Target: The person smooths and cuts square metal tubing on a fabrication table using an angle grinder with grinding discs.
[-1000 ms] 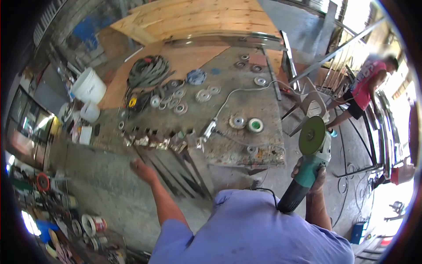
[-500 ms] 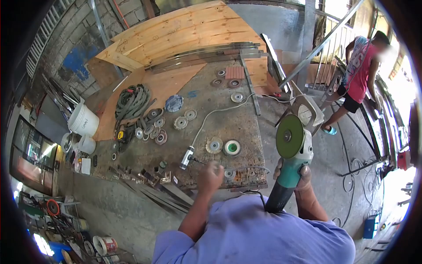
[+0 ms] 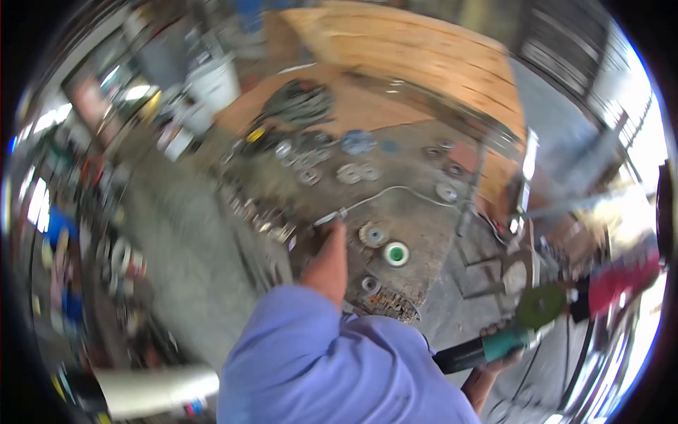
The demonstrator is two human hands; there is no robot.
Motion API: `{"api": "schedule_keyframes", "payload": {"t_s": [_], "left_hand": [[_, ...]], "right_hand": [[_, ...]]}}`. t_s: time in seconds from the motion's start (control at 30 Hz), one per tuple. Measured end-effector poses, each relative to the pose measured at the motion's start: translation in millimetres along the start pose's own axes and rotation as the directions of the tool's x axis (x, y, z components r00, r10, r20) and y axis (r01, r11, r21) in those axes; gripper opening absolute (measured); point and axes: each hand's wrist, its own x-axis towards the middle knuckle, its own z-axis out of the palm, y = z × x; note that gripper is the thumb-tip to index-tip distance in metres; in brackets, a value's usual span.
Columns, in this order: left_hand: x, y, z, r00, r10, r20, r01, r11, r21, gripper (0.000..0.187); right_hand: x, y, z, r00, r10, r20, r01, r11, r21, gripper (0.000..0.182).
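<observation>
My right hand (image 3: pixel 510 357) is wrapped round the teal and black body of an angle grinder (image 3: pixel 498 346), held off the right side of the workbench. The grinder's green disc (image 3: pixel 541 306) points away from me to the right. My left hand (image 3: pixel 337 227) reaches over the bench at the white extension socket (image 3: pixel 329 218) on the end of a grey cord. Motion smears its fingers, so a grip on the socket cannot be made out. Close by lie a grinding disc (image 3: pixel 372 234) and a white disc with a green centre (image 3: pixel 396 254).
On the workbench (image 3: pixel 417 212) lie several more discs (image 3: pixel 351 172), a coiled hose (image 3: pixel 300 102) and metal bars along the back. White buckets (image 3: pixel 213 83) stand at its left. A person in a pink top (image 3: pixel 621 279) is at the right, beyond the grinder.
The view has turned and blurred. My left hand has moved forward to the extension socket. The grinder has swung from upright to a rightward slant, still in my right hand.
</observation>
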Motion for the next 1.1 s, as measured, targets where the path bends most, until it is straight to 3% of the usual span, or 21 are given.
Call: {"api": "schedule_keyframes", "payload": {"t_s": [0.1, 0.2, 0.3, 0.43, 0.53, 0.57, 0.63, 0.7, 0.77, 0.83, 0.87, 0.97, 1.03, 1.1], "left_hand": [[67.4, -10.9, 85.5, 0.954, 0.237, -0.184, -0.131, 0.881, 0.455, 0.044], [-22.4, 9.4, 6.6, 0.996, 0.073, -0.054, -0.064, 0.986, 0.154, 0.048], [-95.2, 24.8, -59.5, 0.999, 0.041, -0.015, -0.041, 0.999, -0.018, 0.055], [-106.7, 24.0, -79.7, 0.981, -0.007, 0.195, -0.007, 0.998, 0.069, 0.074], [-135.0, 32.8, -89.6, 0.981, -0.017, 0.195, 0.005, 0.998, 0.066, 0.083], [-115.9, 19.5, -58.6, 0.984, 0.073, 0.161, -0.094, 0.988, 0.126, 0.089], [-95.2, 4.6, -25.8, 0.972, 0.096, 0.214, -0.16, 0.939, 0.305, 0.084], [-98.9, -3.6, -28.5, 0.95, 0.2, 0.242, -0.288, 0.86, 0.421, 0.08], [-128.2, -9.2, -62.2, 0.889, 0.38, 0.255, -0.457, 0.748, 0.481, 0.078], [-179.8, -3.8, -109.8, 0.859, 0.499, 0.111, -0.489, 0.74, 0.462, 0.073], [-201.6, -3.5, -128.9, 0.834, 0.551, 0.037, -0.505, 0.734, 0.454, 0.07], [-235.6, -19.9, -154.5, 0.541, 0.821, 0.183, -0.841, 0.528, 0.121, 0.058], [-253.9, -40.0, -149.9, 0.371, 0.895, 0.248, -0.91, 0.403, -0.093, 0.052], [-281.0, -40.2, -167.0, 0.228, 0.717, 0.658, -0.824, 0.502, -0.262, 0.051]], "right_hand": [[25.0, -2.7, 2.0, 0.995, 0.081, 0.064, -0.078, 0.996, -0.047, 0.086], [34.3, -5.1, -0.2, 0.992, 0.093, 0.083, -0.087, 0.993, -0.075, 0.084], [42.7, -5.6, 1.1, 0.993, 0.082, 0.09, -0.073, 0.993, -0.093, 0.082], [61.2, -1.2, 13.5, 0.978, 0.115, 0.172, -0.094, 0.988, -0.124, 0.081], [67.5, 0.9, 8.8, 0.971, 0.148, 0.187, -0.118, 0.98, -0.159, 0.082], [68.4, 1.9, 5.7, 0.968, 0.157, 0.196, -0.129, 0.98, -0.152, 0.083], [67.1, 2.4, 11.3, 0.966, 0.161, 0.204, -0.132, 0.98, -0.15, 0.082], [64.8, 2.7, 15.2, 0.962, 0.17, 0.214, -0.141, 0.979, -0.144, 0.082], [60.6, 1.0, 16.6, 0.956, 0.186, 0.226, -0.157, 0.978, -0.138, 0.083], [55.0, -0.3, 16.6, 0.956, 0.185, 0.227, -0.156, 0.978, -0.141, 0.082], [53.1, 0.0, 17.7, 0.957, 0.184, 0.226, -0.155, 0.978, -0.139, 0.082], [44.9, 1.8, 22.2, 0.96, 0.18, 0.216, -0.154, 0.979, -0.131, 0.083], [40.5, 4.1, 22.2, 0.935, 0.226, 0.274, -0.213, 0.974, -0.077, 0.082], [35.6, 8.0, 24.4, 0.92, 0.248, 0.302, -0.243, 0.969, -0.053, 0.082]]}}
